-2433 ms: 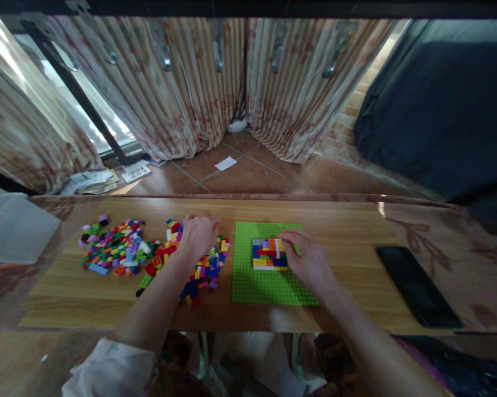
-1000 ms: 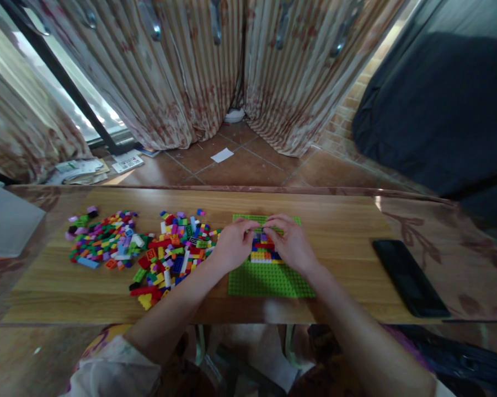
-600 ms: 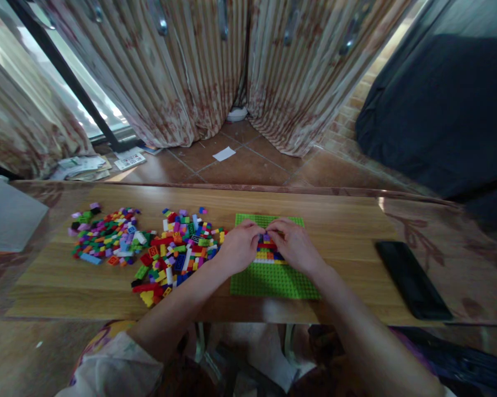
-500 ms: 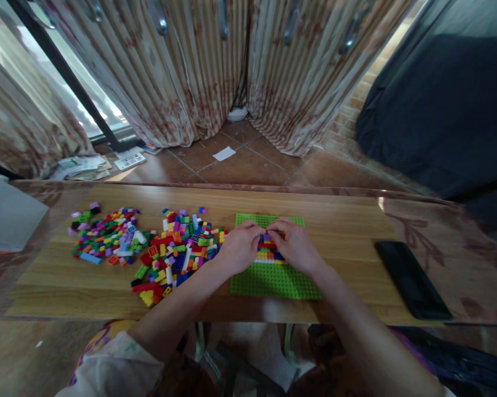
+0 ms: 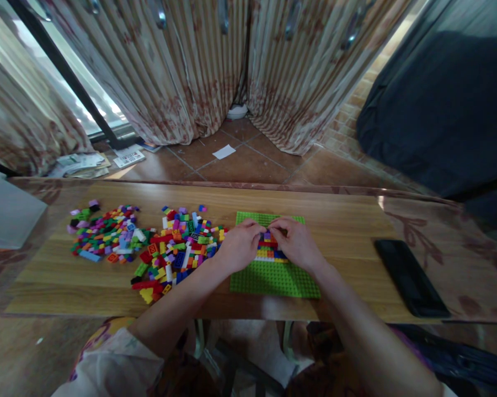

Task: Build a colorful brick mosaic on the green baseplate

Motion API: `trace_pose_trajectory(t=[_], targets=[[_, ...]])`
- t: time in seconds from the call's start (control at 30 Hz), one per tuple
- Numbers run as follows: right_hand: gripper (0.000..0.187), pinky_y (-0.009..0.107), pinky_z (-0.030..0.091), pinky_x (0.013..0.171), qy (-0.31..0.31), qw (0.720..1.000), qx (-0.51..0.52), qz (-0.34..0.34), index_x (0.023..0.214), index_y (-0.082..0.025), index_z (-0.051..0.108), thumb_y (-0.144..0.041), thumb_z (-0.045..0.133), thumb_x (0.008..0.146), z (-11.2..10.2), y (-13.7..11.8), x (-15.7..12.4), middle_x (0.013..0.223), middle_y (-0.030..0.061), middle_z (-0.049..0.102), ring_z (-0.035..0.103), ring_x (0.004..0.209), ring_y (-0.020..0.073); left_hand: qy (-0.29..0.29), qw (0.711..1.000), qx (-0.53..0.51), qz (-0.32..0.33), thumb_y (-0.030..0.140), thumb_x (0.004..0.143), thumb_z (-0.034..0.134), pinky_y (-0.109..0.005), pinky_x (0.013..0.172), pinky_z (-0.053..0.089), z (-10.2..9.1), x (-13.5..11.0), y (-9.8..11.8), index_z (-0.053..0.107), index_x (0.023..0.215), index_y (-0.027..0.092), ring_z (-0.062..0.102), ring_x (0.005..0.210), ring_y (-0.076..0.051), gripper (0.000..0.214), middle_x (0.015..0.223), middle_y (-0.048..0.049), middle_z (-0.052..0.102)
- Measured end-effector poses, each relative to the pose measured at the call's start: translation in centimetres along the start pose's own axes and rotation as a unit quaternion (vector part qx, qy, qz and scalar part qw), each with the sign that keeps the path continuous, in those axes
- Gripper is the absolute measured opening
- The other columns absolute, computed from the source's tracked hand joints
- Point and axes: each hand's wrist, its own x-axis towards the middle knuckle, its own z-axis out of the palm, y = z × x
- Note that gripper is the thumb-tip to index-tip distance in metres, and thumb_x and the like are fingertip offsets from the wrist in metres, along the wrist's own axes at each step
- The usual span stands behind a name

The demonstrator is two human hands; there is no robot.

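Observation:
A green studded baseplate [image 5: 275, 280] lies on the wooden table, with rows of coloured toy bricks [image 5: 268, 252] set across its middle. Over the plate's upper left part is my left hand [image 5: 242, 245], its thumb and fingertips pinched together. My right hand [image 5: 293, 242] comes in from the other side, also pinching, its fingertips close to those of the left. Both sets of fingertips are at the far side of the brick rows. Whatever sits between them is too small and too covered to make out.
Loose bricks lie in a mixed heap [image 5: 177, 248] left of the plate and another heap [image 5: 107, 234] farther left. A black phone-like slab [image 5: 411, 278] rests at the table's right. A whitish box-like object [image 5: 10, 212] stands at the left edge. Curtains [image 5: 207, 71] hang beyond.
Both hands stay at the same place on the baseplate, with only slight shifts of the fingers. The whole view has moved a little.

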Motion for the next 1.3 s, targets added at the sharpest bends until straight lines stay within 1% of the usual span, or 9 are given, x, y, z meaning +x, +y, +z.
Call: trace_pose_trajectory(t=[0.23,0.53,0.77,0.93,1.03,1.1,1.17,1.23,1.3], targets=[[0.018,0.035,0.048,0.086,0.003,1.0,0.015,0.023,0.079,-0.019,0.071,-0.016,0.054,0.084,0.0,-0.1,0.0,0.092,0.0059,0.071,0.064,0.088,0.0199,-0.001,1.0,0.009,0.003,0.016,0.091,0.04,-0.032,0.087,0.049,0.0,0.0,0.1,0.067,0.107,0.019,0.061,0.093,-0.018,0.032,0.102,-0.0071,0.063],[0.018,0.03,0.049,0.085,0.012,0.999,0.023,0.043,0.076,-0.02,0.073,-0.018,0.055,0.082,0.2,0.2,0.3,0.09,0.0043,0.073,0.066,0.087,0.0179,-0.003,1.0,0.016,0.0,0.015,0.091,0.04,-0.032,0.087,0.05,0.0,0.0,0.2,0.068,0.106,0.018,0.061,0.093,-0.018,0.032,0.102,-0.0069,0.063],[0.02,0.032,0.049,0.083,0.019,0.999,0.019,0.037,0.075,-0.02,0.073,-0.017,0.054,0.081,0.3,-0.2,0.3,0.087,0.0046,0.073,0.066,0.085,0.0193,0.002,1.0,0.012,0.008,0.014,0.09,0.041,-0.032,0.087,0.05,0.1,0.0,0.0,0.067,0.106,0.018,0.061,0.094,-0.018,0.031,0.102,-0.0068,0.063],[0.023,0.03,0.048,0.079,0.017,0.999,0.008,0.038,0.073,-0.02,0.072,-0.013,0.052,0.08,0.4,-0.4,0.3,0.085,0.004,0.073,0.066,0.081,0.0186,0.0,1.0,0.01,0.004,0.014,0.09,0.041,-0.034,0.088,0.051,0.1,-0.1,0.0,0.067,0.107,0.016,0.062,0.093,-0.019,0.031,0.103,-0.0081,0.064],[0.022,0.03,0.049,0.08,0.015,0.999,0.022,0.035,0.075,-0.02,0.072,-0.016,0.052,0.081,0.4,-0.1,0.2,0.088,0.0045,0.073,0.066,0.083,0.0189,0.005,1.0,-0.002,0.007,0.014,0.09,0.042,-0.034,0.09,0.051,-0.1,-0.1,-0.1,0.067,0.108,0.016,0.062,0.095,-0.019,0.031,0.105,-0.0087,0.064],[0.022,0.031,0.049,0.081,0.022,0.999,0.037,0.033,0.079,-0.02,0.073,-0.019,0.051,0.082,0.5,0.2,0.1,0.091,0.0053,0.073,0.066,0.085,0.0192,0.015,1.0,-0.01,0.007,0.013,0.089,0.043,-0.034,0.091,0.05,-0.5,0.0,-0.4,0.066,0.11,0.016,0.062,0.097,-0.019,0.032,0.106,-0.0089,0.064],[0.024,0.031,0.049,0.083,0.036,0.998,0.046,0.036,0.084,-0.02,0.073,-0.021,0.049,0.084,0.5,0.4,-0.1,0.093,0.0058,0.073,0.067,0.087,0.0192,0.032,0.999,-0.014,-0.004,0.013,0.088,0.044,-0.034,0.09,0.05,-1.4,0.1,-0.8,0.066,0.11,0.016,0.063,0.096,-0.019,0.031,0.105,-0.009,0.066],[0.027,0.032,0.049,0.083,0.046,0.997,0.05,0.043,0.09,-0.019,0.073,-0.022,0.047,0.085,0.5,0.6,-0.2,0.095,0.0062,0.073,0.067,0.089,0.0193,0.049,0.999,-0.01,-0.021,0.013,0.087,0.045,-0.033,0.087,0.051,-2.9,0.3,-1.6,0.066,0.109,0.015,0.064,0.091,-0.018,0.031,0.103,-0.0084,0.067],[0.028,0.033,0.049,0.084,0.053,0.996,0.056,0.05,0.093,-0.019,0.072,-0.024,0.046,0.086,0.4,0.6,-0.3,0.097,0.0065,0.073,0.066,0.091,0.0197,0.064,0.997,0.003,-0.035,0.013,0.087,0.045,-0.031,0.086,0.051,-4.8,0.3,-2.7,0.066,0.108,0.016,0.064,0.089,-0.017,0.03,0.101,-0.007,0.069]])
